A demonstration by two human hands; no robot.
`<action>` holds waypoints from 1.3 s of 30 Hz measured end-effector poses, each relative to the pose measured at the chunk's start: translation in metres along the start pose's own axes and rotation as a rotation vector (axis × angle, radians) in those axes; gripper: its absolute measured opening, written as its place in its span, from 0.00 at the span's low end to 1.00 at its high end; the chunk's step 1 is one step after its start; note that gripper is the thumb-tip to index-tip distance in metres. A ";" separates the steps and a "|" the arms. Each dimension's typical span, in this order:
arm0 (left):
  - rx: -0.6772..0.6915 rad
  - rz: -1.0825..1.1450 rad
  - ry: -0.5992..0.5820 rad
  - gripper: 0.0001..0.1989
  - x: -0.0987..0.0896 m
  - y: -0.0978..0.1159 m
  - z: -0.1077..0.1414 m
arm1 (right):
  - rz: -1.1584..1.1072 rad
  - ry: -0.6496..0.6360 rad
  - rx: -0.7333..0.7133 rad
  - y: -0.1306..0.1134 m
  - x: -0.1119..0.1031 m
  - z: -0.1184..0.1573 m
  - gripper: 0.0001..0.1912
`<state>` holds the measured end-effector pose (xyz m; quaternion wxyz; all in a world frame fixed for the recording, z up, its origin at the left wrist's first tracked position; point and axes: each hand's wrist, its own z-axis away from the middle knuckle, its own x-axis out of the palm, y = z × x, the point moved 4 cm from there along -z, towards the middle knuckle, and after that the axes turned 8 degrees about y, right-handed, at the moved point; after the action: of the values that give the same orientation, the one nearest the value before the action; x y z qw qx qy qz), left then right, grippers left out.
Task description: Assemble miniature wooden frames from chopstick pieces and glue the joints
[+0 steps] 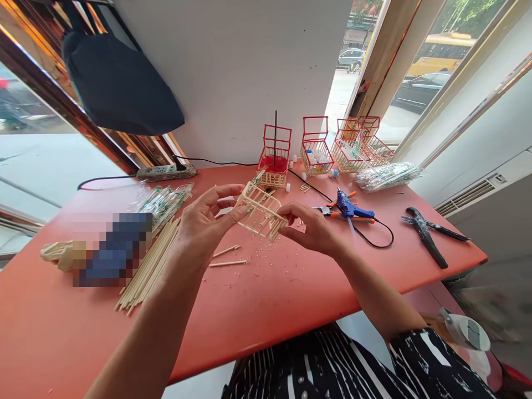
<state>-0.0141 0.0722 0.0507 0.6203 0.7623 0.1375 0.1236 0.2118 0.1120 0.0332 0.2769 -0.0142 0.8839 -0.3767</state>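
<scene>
Between my two hands, above the red table [266,310], is a small open frame [261,213] built of thin wooden sticks. My left hand [216,213] pinches its left edge between thumb and fingers. On the other side my right hand [305,227] grips its right corner with the fingertips. The frame is tilted, and its slatted sides show. Loose short sticks [228,263] and small wood crumbs lie on the table below. Just behind stands a little stick-built cart [275,149] with a red rim and white wheels, a dark rod upright in it.
More red-rimmed carts [316,149] stand along the back right. A blue glue gun [351,208] lies over orange-handled pliers, with black-handled cutters [428,235] further right. At left are a bundle of sticks [147,266], plastic-wrapped sticks [166,202] and a power strip [166,172].
</scene>
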 end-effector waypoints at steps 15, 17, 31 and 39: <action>0.106 -0.157 0.017 0.20 0.014 0.003 0.024 | -0.040 0.261 -0.030 -0.030 -0.001 -0.006 0.07; 0.124 -0.174 0.013 0.19 0.017 0.004 0.027 | -0.018 0.264 -0.021 -0.031 0.001 -0.005 0.05; 0.165 -0.157 0.027 0.15 0.034 0.007 0.035 | -0.044 0.243 0.032 -0.028 -0.001 -0.002 0.09; 0.201 -0.162 0.025 0.12 0.040 0.013 0.041 | -0.079 0.225 0.057 -0.023 -0.001 -0.001 0.11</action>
<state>0.0385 0.0473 0.0560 0.5467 0.8055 0.2181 0.0684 0.2078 0.0963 0.0494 0.1611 0.0015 0.8971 -0.4115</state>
